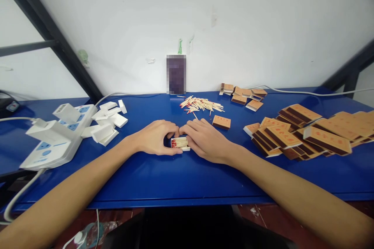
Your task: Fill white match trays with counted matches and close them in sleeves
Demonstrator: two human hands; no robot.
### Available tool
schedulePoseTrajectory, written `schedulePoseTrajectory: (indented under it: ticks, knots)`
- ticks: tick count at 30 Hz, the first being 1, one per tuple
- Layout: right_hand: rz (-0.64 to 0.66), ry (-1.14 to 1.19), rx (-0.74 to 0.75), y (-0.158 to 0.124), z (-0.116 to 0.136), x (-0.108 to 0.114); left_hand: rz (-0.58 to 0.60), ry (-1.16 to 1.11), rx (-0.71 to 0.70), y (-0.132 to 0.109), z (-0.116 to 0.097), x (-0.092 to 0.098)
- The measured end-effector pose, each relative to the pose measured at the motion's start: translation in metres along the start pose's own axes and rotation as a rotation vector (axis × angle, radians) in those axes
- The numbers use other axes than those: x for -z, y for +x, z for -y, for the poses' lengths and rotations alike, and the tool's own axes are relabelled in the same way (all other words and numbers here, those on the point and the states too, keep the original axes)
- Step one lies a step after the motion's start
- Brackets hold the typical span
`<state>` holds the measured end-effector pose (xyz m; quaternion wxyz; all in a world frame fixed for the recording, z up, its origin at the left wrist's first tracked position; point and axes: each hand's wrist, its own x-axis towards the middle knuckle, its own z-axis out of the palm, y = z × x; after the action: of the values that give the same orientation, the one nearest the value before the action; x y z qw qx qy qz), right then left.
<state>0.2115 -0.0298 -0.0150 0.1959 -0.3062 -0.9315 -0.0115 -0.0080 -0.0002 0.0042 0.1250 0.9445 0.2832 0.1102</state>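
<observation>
Blue tabletop point(163, 179) carries a small white matchbox tray point(180, 143) near its middle, packed with red-tipped matches. Both hands close on it — the left hand point(156, 138) curls round its left end, thumb along the near edge, and the right hand point(206, 140) presses its fingers against the right end, the fingertips of the two hands almost meeting above it. Just behind lie a heap of loose matches point(201, 104) and a single orange sleeve point(221, 122). Stacks of orange matchboxes point(295, 134) fill the right side; empty white trays point(106, 124) and a power strip point(52, 144) sit to the left.
</observation>
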Motion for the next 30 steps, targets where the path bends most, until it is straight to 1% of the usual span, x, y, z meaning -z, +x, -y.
schedulePoseTrajectory:
  ticks: [5,9,17,23,26,30]
  knots:
    - [0.003,0.125,-0.061,0.0,0.0,0.006,0.011,0.007,-0.007,0.0,0.0,0.001]
    - [0.007,0.171,-0.084,-0.002,-0.001,0.01,0.018,0.016,-0.015,-0.001,0.001,0.002]
    - [0.044,0.157,-0.064,-0.001,0.002,0.005,0.021,0.011,-0.024,-0.001,0.001,0.002]
    - [0.01,0.188,-0.084,-0.003,0.001,0.012,0.023,-0.001,-0.031,-0.001,0.002,0.004]
    - [0.025,0.204,-0.05,-0.005,0.001,0.014,0.039,-0.027,-0.06,-0.002,0.004,0.005]
    - [0.042,0.193,-0.033,-0.005,0.001,0.013,0.024,-0.015,-0.055,-0.002,0.004,0.004]
